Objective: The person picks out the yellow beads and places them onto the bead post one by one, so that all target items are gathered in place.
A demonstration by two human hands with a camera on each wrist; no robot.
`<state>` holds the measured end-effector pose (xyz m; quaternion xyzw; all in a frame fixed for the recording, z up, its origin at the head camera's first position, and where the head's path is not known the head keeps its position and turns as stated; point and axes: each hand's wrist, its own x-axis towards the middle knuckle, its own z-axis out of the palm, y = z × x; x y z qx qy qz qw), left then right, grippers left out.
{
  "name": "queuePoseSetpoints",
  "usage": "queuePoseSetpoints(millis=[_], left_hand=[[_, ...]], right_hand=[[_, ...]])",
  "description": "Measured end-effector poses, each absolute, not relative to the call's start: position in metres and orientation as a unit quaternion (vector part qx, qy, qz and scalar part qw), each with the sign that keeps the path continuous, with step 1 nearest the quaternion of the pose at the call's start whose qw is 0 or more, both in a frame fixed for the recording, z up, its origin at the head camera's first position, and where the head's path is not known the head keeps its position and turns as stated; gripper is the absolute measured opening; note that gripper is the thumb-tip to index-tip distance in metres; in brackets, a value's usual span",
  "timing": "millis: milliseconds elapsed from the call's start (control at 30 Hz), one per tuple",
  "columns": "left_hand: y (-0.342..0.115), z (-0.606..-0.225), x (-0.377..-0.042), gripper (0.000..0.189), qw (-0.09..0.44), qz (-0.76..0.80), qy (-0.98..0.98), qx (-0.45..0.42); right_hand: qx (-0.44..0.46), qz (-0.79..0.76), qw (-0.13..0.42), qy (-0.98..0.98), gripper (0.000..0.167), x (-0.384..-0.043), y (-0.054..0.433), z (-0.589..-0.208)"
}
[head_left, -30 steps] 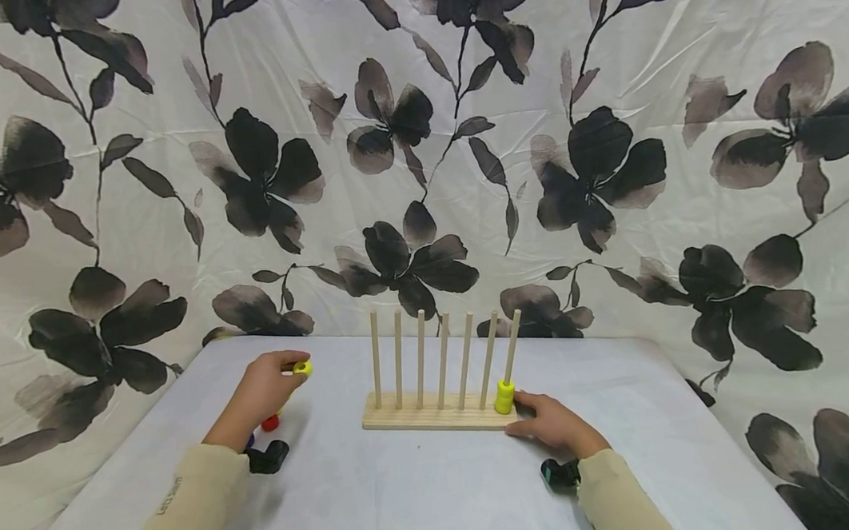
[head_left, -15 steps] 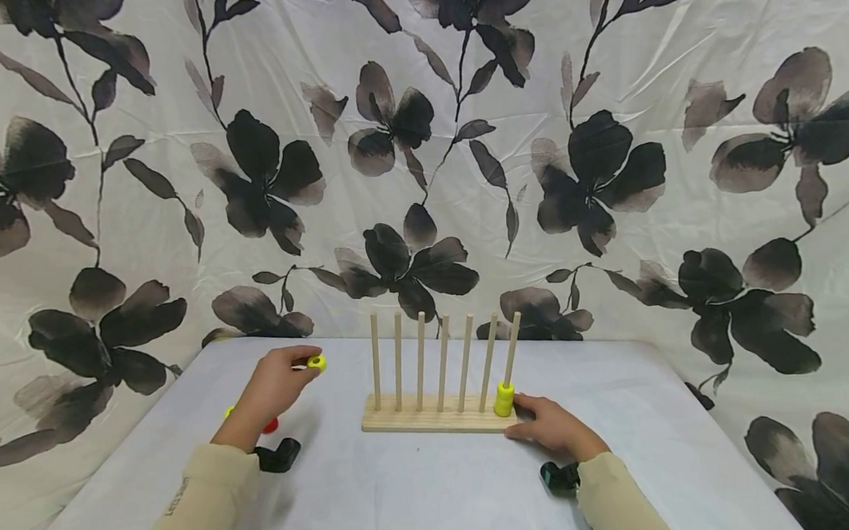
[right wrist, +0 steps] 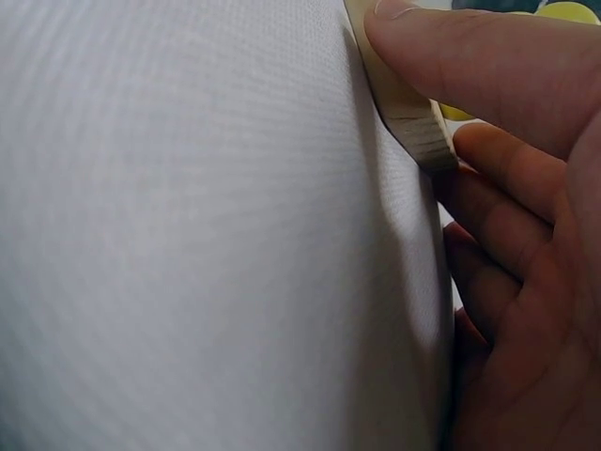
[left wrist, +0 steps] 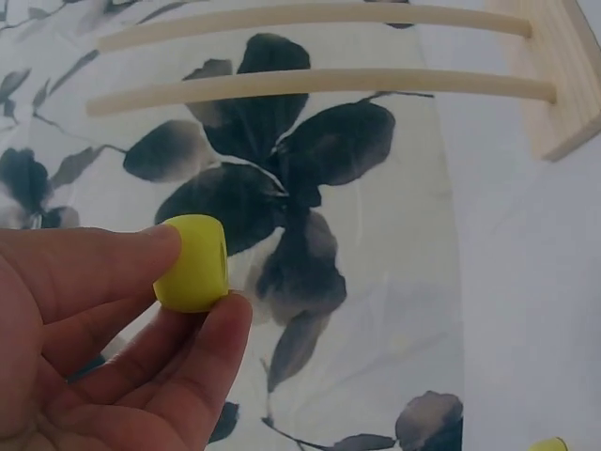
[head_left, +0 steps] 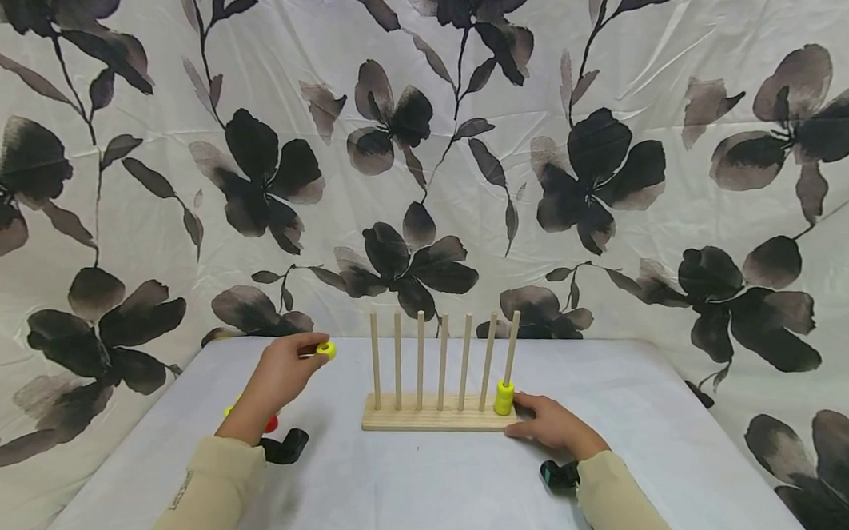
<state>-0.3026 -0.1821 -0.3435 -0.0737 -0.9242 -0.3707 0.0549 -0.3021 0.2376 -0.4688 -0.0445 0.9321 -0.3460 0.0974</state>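
Observation:
My left hand point(head_left: 286, 374) pinches a yellow bead point(head_left: 326, 350) with a hole through it, held above the table left of the wooden peg stand point(head_left: 432, 418). In the left wrist view the bead point(left wrist: 192, 265) sits between thumb and fingertips, apart from the pegs. Several upright pegs rise from the stand's base. Yellow beads point(head_left: 504, 398) are stacked at the foot of the rightmost peg. At that end my right hand point(head_left: 554, 426) grips the base, thumb at the front edge, fingers behind. The right wrist view shows the base's corner point(right wrist: 418, 132) between thumb and fingers.
On the white-covered table point(head_left: 422, 497), a red bead point(head_left: 271, 423) and a yellow bead point(head_left: 229, 411) lie partly hidden behind the left forearm. A floral cloth point(head_left: 420, 177) hangs behind the table. Each wrist wears a black camera point(head_left: 286, 447).
My left hand has moved right and slightly up, carrying the yellow bead nearer the stand. The right hand and the stand have stayed in place.

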Motion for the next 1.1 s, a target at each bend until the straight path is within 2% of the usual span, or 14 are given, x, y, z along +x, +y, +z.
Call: queuePoseSetpoints(millis=[367, 1100], left_hand=[[-0.171, -0.321, -0.302, 0.043, 0.051, -0.403, -0.911, -0.072], [-0.138, -0.297, -0.316, 0.043, 0.067, -0.426, -0.893, -0.130]], right_hand=[[-0.044, -0.345, 0.098, 0.932, 0.085, -0.305, 0.240, -0.469], [-0.053, -0.343, 0.094, 0.933, 0.083, -0.305, 0.240, -0.472]])
